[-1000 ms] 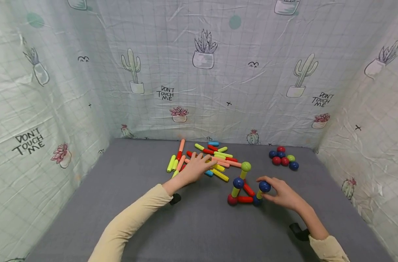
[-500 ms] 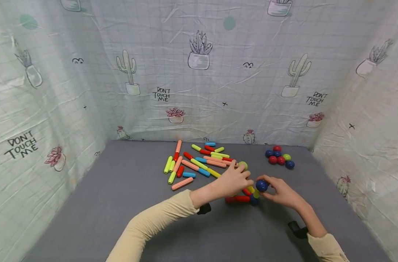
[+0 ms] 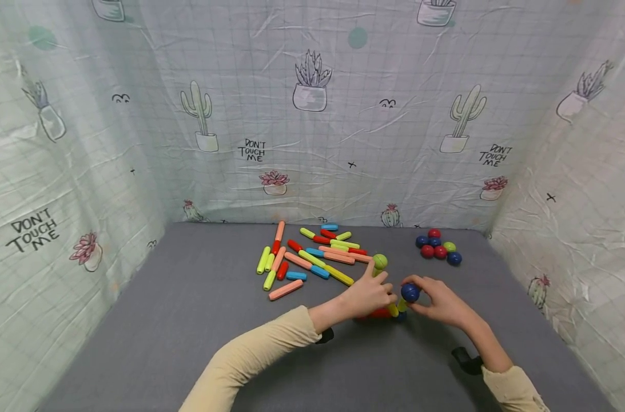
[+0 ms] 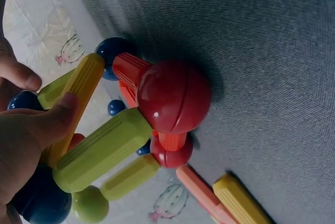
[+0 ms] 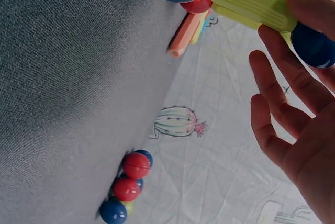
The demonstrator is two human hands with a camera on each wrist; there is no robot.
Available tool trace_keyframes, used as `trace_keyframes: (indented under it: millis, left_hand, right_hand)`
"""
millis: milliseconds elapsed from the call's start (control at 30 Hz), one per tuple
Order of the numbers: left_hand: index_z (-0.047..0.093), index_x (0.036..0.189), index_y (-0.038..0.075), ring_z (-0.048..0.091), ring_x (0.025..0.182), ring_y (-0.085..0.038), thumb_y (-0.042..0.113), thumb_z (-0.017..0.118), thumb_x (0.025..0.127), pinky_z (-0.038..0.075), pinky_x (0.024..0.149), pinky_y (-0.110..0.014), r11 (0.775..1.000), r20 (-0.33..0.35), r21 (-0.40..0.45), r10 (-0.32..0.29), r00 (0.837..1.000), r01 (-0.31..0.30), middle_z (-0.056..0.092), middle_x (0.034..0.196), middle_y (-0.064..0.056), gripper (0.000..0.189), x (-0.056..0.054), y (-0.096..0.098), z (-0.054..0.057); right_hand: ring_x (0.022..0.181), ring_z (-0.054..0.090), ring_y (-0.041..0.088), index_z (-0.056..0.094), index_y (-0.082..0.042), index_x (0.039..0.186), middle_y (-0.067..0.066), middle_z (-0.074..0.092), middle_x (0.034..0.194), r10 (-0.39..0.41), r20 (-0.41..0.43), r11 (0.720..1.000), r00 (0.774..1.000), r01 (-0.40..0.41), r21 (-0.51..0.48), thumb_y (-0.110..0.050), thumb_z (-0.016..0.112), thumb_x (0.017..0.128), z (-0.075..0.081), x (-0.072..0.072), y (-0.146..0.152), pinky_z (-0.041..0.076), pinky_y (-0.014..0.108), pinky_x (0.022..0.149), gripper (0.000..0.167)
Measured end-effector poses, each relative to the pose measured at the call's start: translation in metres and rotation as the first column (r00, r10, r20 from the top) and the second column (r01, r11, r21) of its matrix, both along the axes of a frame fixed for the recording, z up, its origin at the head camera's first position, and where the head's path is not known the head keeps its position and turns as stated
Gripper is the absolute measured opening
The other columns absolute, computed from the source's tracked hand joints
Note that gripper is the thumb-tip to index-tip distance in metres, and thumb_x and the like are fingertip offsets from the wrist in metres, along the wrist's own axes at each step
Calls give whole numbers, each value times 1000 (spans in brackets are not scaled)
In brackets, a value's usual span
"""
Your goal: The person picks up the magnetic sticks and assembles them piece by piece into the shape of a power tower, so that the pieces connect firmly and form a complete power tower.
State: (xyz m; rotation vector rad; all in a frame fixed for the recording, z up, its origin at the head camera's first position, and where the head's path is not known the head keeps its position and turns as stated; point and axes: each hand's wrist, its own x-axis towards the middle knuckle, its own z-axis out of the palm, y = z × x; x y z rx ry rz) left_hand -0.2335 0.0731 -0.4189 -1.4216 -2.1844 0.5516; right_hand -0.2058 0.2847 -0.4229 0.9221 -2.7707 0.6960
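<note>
My left hand (image 3: 367, 297) pinches a yellow magnetic stick (image 4: 78, 98) between thumb and fingers, held by the upper part of a stick-and-ball frame. The frame's base has red sticks (image 3: 380, 313) joining a large red ball (image 4: 174, 97), another red ball and a blue ball. Lime sticks (image 4: 102, 150) rise from these balls. Their tops carry a green ball (image 3: 379, 261) and blue balls. My right hand (image 3: 441, 300) grips the nearer right post at its blue top ball (image 3: 410, 292), thumb and fingers about the lime stick (image 5: 251, 1). The left hand hides part of the frame in the head view.
Loose coloured sticks (image 3: 298, 260) lie scattered on the grey table (image 3: 199, 320) left of and behind the frame. A cluster of balls (image 3: 440, 252) sits at the back right. A printed cloth (image 3: 312, 160) hangs behind and along both sides.
My left hand has moved right and nearer from the pile of sticks to the frame, bringing a yellow stick with it. The right hand stays at the blue-topped post.
</note>
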Motion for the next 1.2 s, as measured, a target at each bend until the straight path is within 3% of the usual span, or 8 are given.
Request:
trace_keyframes:
  millis: [200, 433, 667, 767, 933, 1067, 1133, 1200]
  left_hand:
    - [58, 114, 39, 48, 108, -15, 33, 54, 87, 30, 98, -55, 1000, 15, -12, 19, 1000, -19, 62, 111, 13, 28, -3, 0, 0]
    - [61, 111, 38, 48, 106, -15, 39, 52, 87, 30, 98, -56, 999, 114, 45, 21, 993, -26, 63, 109, 12, 25, -8, -1, -2]
    - [63, 109, 34, 50, 104, -15, 41, 54, 86, 31, 98, -55, 998, 128, 58, 8, 992, -16, 65, 105, 11, 26, -11, -2, -4]
    - [63, 109, 33, 50, 104, -15, 43, 55, 85, 31, 98, -55, 998, 174, 63, 9, 985, -21, 65, 105, 11, 28, -12, -4, 0]
    - [61, 110, 30, 49, 102, -14, 48, 57, 81, 31, 97, -54, 990, 284, 119, 36, 958, -72, 62, 104, 10, 34, -12, -13, 12]
    - [60, 109, 28, 49, 102, -15, 48, 58, 81, 31, 94, -52, 972, 380, 193, 52, 923, -134, 62, 103, 9, 35, -14, -26, 16]
    - [57, 115, 26, 50, 105, -16, 49, 59, 80, 31, 93, -50, 952, 441, 257, 36, 897, -164, 61, 109, 8, 42, -14, -32, 13]
    - [50, 124, 23, 50, 108, -16, 52, 61, 76, 32, 92, -48, 918, 505, 330, 24, 863, -219, 59, 116, 6, 58, -14, -37, 8]
  right_hand:
    - [82, 57, 4, 52, -14, 113, 4, 62, 102, 7, 37, 993, 999, -3, -120, -18, 69, 77, -4, -4, 3, 50, 30, 69, 40]
    - [88, 55, 0, 51, -10, 117, 11, 57, 110, 83, 152, 958, 985, -37, -285, -14, 61, 84, -9, -3, 7, 50, 24, 71, 34]
    - [85, 57, 5, 50, -7, 116, 16, 57, 108, 130, 164, 948, 978, -74, -311, -10, 57, 86, -11, -3, 9, 49, 22, 71, 31]
    - [87, 57, 5, 50, -6, 117, 18, 56, 109, 136, 182, 944, 974, -72, -322, -11, 57, 86, -11, -4, 9, 50, 23, 72, 32]
    - [94, 55, -1, 48, -3, 121, 18, 53, 115, 142, 231, 933, 962, -53, -356, -9, 54, 88, -15, -5, 13, 49, 22, 75, 34]
    - [98, 52, -5, 46, 1, 123, 17, 51, 118, 157, 275, 917, 949, -37, -396, -7, 50, 90, -17, -4, 16, 49, 21, 77, 35]
    - [99, 52, -6, 45, 2, 123, 16, 51, 119, 153, 292, 915, 944, -25, -402, -9, 50, 90, -17, -4, 17, 48, 20, 78, 35]
    - [100, 51, -7, 45, 1, 123, 16, 51, 119, 149, 311, 919, 939, -15, -394, -10, 50, 90, -17, -3, 18, 47, 18, 79, 35]
